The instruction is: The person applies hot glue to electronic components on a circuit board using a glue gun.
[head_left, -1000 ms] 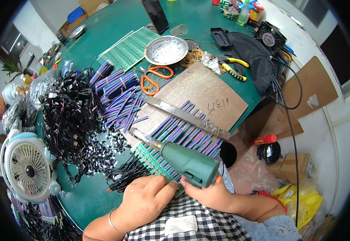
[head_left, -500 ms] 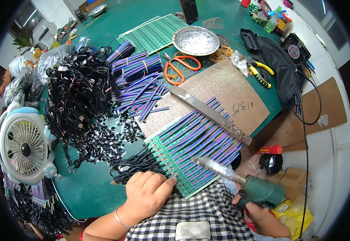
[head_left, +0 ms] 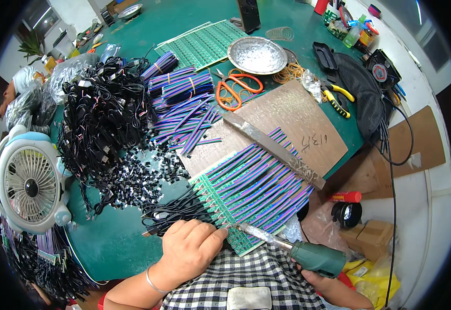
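My left hand (head_left: 192,247) has its fingers curled, the thumb side at the lower left edge of a green circuit board panel (head_left: 243,240). It pinches the end of a black cable there, though the fingers cover most of it. Several black cables (head_left: 176,212) run left from the board, and striped multicolour ribbon wires (head_left: 259,178) lie across it. In my right hand (head_left: 313,276) is a soldering gun (head_left: 316,258) with a green body and a metal barrel. Its tip is by the board's cable joints, just right of my left thumb. A flat metal bar (head_left: 274,150) rests across the ribbon wires.
A brown board (head_left: 308,116) lies beneath the panel. Left are piled black cables (head_left: 106,113), small black connectors (head_left: 132,178) and a fan (head_left: 29,183). Farther back are orange scissors (head_left: 236,90), a metal dish (head_left: 257,55), yellow-black pliers (head_left: 339,98) and bundled ribbon wires (head_left: 186,85).
My right hand has swung the soldering gun left and down, bringing its tip to the board's cable joints near my left thumb. My left hand stays almost in place.
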Demonstrator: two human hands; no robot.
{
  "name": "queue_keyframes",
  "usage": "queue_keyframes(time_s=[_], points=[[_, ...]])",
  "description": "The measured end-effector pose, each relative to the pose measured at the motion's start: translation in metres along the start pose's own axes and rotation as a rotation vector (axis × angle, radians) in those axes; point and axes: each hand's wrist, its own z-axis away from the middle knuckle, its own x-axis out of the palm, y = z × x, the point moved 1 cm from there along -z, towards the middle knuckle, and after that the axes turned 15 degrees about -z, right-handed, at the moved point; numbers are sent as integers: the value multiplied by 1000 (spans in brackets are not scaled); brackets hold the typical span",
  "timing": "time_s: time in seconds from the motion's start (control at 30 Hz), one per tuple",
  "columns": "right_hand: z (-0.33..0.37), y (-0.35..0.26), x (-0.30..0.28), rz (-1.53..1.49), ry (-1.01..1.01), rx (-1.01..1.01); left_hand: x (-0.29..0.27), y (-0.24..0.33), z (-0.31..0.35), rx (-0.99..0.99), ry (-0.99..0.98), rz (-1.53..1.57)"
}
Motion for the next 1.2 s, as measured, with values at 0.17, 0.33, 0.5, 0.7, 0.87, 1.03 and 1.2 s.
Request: queue_keyframes(time_s=[0.17,0.33,0.5,0.7,0.87,1.03,1.2], points=[[2,4,7,-120,107,-87,1,-1,1,-6,16,32],[-4,-3,4,-7,14,-24,0,-1,1,-5,-10,33],[-3,3,1,48,-23,-91,0,-2,1,-3,-15,31],[6,6,-2,-137,92,-67,-1,-1,0,-3,-29,35],[7,0,-2,-148,91,-72,0,0,0,-8,-19,23],[7,-19,4,-94,95,84,-1,0,-2,-14,-7,31],[8,-19,5,14,109,141,0,0,-3,-28,21,72]])
